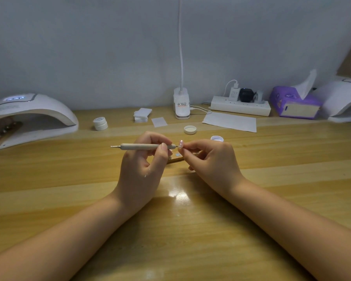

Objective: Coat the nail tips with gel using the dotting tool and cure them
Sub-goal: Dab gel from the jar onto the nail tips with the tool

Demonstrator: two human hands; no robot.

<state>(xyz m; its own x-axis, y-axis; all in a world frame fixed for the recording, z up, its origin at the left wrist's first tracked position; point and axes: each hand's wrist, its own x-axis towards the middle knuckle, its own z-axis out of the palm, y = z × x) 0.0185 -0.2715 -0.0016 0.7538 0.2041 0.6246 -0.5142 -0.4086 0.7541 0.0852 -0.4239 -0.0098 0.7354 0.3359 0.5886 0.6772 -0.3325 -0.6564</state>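
The left hand [144, 159] pinches a dotting tool [144, 146] level above the worktop [190, 230], its metal point meeting a nail tip [181, 143] pinched by the right hand [209, 159]. Bare wood spreads near side of the hands. Beyond the nail tip lie a white lid [190, 130] and an open gel pot [217, 138], half hidden. Far left, a curing lamp [28, 118] is cut by the frame; what lies inside it is unclear.
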